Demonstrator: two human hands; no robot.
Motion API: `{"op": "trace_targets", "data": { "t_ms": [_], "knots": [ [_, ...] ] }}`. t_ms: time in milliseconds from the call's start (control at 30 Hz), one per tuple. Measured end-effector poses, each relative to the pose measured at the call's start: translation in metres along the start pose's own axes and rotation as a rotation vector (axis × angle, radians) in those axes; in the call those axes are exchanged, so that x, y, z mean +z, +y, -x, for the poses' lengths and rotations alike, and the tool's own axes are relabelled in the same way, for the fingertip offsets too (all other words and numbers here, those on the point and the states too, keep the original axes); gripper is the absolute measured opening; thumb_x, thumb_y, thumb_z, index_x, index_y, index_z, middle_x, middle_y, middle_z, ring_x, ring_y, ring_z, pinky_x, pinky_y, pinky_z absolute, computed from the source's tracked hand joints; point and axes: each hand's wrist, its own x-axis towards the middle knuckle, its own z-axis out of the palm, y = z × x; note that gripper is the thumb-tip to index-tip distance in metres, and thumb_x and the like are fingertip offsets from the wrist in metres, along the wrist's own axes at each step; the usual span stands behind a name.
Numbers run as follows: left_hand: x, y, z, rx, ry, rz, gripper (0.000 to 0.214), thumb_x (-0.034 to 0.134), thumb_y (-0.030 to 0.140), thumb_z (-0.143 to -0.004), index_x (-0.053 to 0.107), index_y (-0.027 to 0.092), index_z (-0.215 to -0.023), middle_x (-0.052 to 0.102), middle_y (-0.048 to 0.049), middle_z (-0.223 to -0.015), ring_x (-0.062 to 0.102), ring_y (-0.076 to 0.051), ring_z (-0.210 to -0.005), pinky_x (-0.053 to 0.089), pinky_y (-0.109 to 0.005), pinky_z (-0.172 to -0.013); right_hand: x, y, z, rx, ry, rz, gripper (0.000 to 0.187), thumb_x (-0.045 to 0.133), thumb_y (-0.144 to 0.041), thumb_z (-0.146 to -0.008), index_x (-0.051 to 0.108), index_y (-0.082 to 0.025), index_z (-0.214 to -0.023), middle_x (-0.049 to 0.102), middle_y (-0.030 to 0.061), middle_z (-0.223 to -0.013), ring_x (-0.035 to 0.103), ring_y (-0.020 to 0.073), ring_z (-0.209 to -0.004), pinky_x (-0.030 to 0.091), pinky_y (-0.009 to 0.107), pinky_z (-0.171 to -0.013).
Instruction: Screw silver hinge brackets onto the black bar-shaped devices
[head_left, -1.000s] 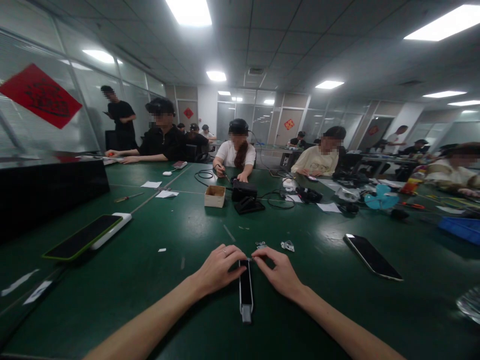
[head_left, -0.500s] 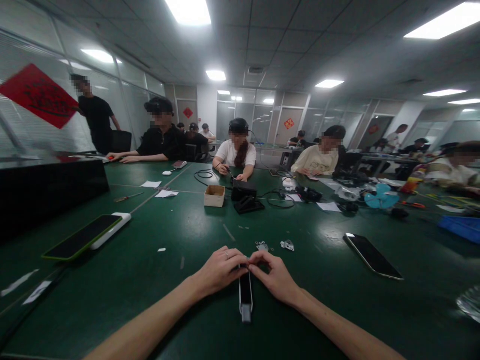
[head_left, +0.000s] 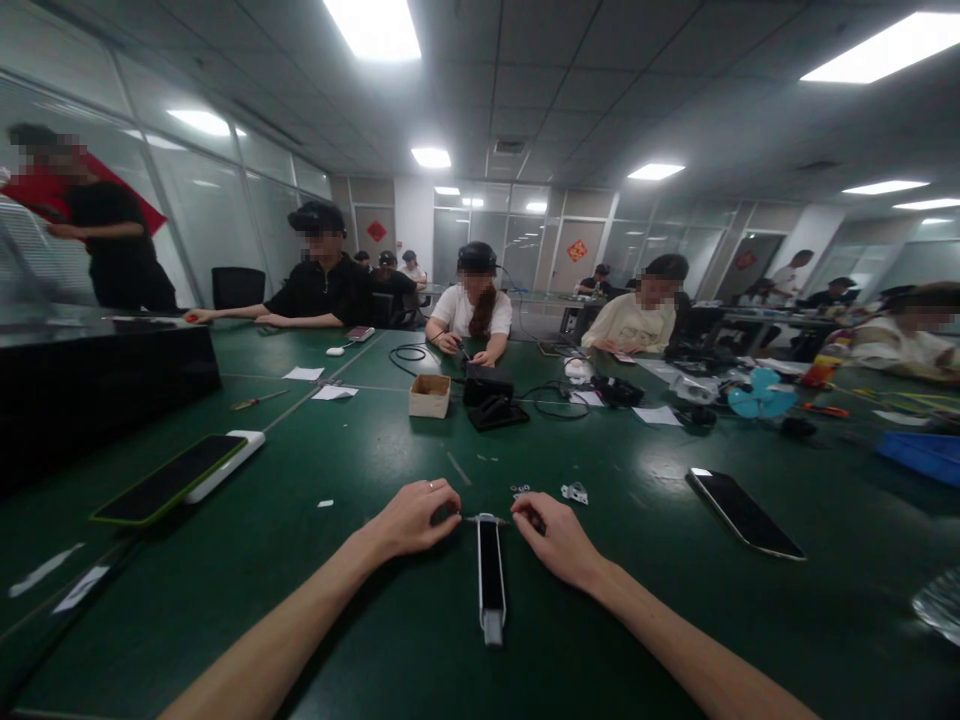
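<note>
A long narrow bar (head_left: 491,570) with white edges, a dark face and a grey end piece lies on the green table between my hands. At its far end, a thin light-coloured strip sticks out to both sides. My left hand (head_left: 418,518) is curled to the left of that end, with thumb and forefinger brought together at the strip's tip. On the other side my right hand (head_left: 556,540) is also closed, its fingertips just off the bar. What either pinch holds is too small to make out. Small metal parts (head_left: 575,492) lie beyond my right hand.
A phone (head_left: 746,512) lies to the right, and a green-edged phone (head_left: 171,478) rests on a white block at left. Ahead are a small open box (head_left: 430,396) and a black device (head_left: 487,385). A blue fan (head_left: 762,394) stands farther right. Several people sit around.
My hands have parted from over the bar's far end, left hand leftward and right hand slightly rightward, uncovering that end. A standing person at left has moved farther left.
</note>
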Motion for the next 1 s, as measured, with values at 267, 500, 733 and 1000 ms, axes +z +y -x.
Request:
{"op": "trace_targets", "data": {
  "t_ms": [267, 500, 733, 1000],
  "knots": [
    [0.009, 0.004, -0.003, -0.024, -0.063, -0.004, 0.01, 0.054, 0.025, -0.088, 0.058, 0.019, -0.095, 0.061, -0.0015, -0.09, 0.058, -0.015, -0.079, 0.042, -0.024, -0.068, 0.002, -0.003, 0.0, 0.018, -0.078, 0.066, 0.015, 0.049, -0.023, -0.088, 0.062, -0.018, -0.09, 0.061, 0.0046, -0.088, 0.056, 0.0172, -0.078, 0.047, 0.03, -0.069],
    [0.012, 0.002, -0.003, -0.031, -0.078, 0.013, 0.012, 0.053, 0.025, -0.089, 0.059, 0.019, -0.097, 0.062, -0.0018, -0.093, 0.058, -0.015, -0.08, 0.042, -0.024, -0.069, 0.005, 0.002, 0.0, -0.01, -0.087, 0.065, 0.015, 0.049, -0.025, -0.089, 0.062, -0.019, -0.092, 0.061, 0.004, -0.088, 0.056, 0.0163, -0.078, 0.046, 0.029, -0.071],
    [0.012, 0.003, -0.002, -0.038, -0.047, 0.015, 0.013, 0.051, 0.026, -0.09, 0.058, 0.018, -0.098, 0.06, -0.0023, -0.091, 0.057, -0.015, -0.079, 0.043, -0.024, -0.069, 0.005, 0.002, 0.001, -0.008, -0.095, 0.05, 0.012, 0.053, -0.024, -0.087, 0.063, -0.02, -0.091, 0.06, 0.0024, -0.086, 0.056, 0.0159, -0.077, 0.046, 0.029, -0.069],
    [0.013, 0.005, -0.002, -0.03, -0.031, 0.005, 0.013, 0.052, 0.024, -0.09, 0.058, 0.018, -0.099, 0.061, -0.0024, -0.092, 0.057, -0.015, -0.079, 0.043, -0.025, -0.069, 0.004, -0.001, 0.001, -0.014, -0.101, 0.062, 0.013, 0.05, -0.024, -0.088, 0.062, -0.019, -0.091, 0.059, 0.0023, -0.083, 0.054, 0.0157, -0.073, 0.045, 0.029, -0.066]
  ]
}}
